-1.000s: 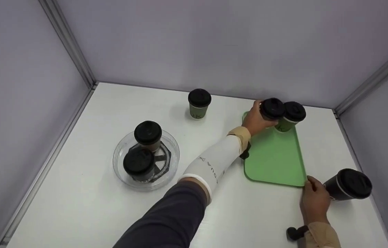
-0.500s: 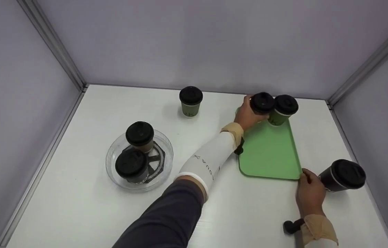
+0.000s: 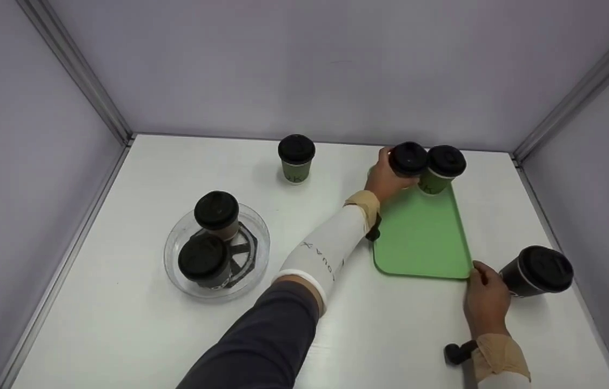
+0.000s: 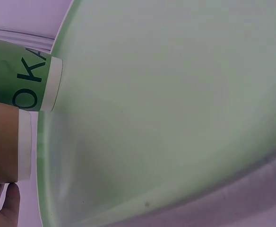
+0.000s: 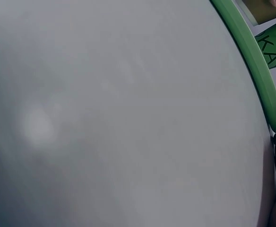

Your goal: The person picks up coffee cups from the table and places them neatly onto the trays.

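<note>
My left hand [image 3: 388, 178] grips a brown paper cup [image 4: 2, 144] with a black lid at the far end of the green tray [image 3: 423, 243]. Right beside it, a green paper cup [image 3: 435, 181] with a black lid stands on the tray. Whether the brown cup's base touches the tray, I cannot tell. At the tray's near right corner my right hand [image 3: 488, 300] pinches the rim between thumb and fingers. A larger dark cup [image 3: 523, 276] with a black lid is just right of that hand, partly hidden by it.
Two lidded cups, one brown [image 3: 226, 231] and one grey [image 3: 215, 275], stand in a round clear dish [image 3: 258, 216] on the left. Another green cup [image 3: 296, 170] stands near the back wall. Pale walls [image 3: 282, 70] enclose the white table [image 3: 115, 319].
The head view has shifted, so the whole scene sits slightly further left and higher. Both hands keep their holds, and the cups stay in place relative to the tray.
</note>
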`<control>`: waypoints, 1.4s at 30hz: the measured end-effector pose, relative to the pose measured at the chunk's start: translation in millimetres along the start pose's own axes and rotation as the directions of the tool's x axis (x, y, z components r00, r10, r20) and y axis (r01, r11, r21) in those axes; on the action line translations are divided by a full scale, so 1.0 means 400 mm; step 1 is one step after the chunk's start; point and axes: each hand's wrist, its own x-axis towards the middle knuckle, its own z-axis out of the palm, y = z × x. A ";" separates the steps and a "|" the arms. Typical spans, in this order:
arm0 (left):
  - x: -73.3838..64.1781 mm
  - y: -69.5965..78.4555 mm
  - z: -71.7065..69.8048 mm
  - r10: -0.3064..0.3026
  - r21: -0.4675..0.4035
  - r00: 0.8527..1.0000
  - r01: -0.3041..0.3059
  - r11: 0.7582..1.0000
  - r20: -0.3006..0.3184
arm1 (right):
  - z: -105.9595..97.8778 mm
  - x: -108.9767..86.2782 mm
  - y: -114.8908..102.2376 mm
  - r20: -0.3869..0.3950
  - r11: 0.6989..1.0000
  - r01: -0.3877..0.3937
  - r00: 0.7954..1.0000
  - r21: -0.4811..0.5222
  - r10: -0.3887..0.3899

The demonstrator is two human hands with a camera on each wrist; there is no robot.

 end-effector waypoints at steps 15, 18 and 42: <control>-0.012 -0.012 -0.023 -0.033 0.016 0.999 0.033 0.999 0.008 | 0.006 -0.001 0.001 -0.032 1.000 0.019 0.999 0.013 -0.019; -0.015 -0.015 -0.025 -0.046 0.026 0.999 0.046 0.999 0.012 | 0.006 -0.003 0.001 -0.037 0.999 0.032 0.999 0.012 -0.031; -0.014 -0.050 -0.027 -0.057 0.054 0.998 0.057 0.997 0.003 | 0.006 0.000 0.000 -0.034 1.000 0.028 0.999 -0.002 -0.028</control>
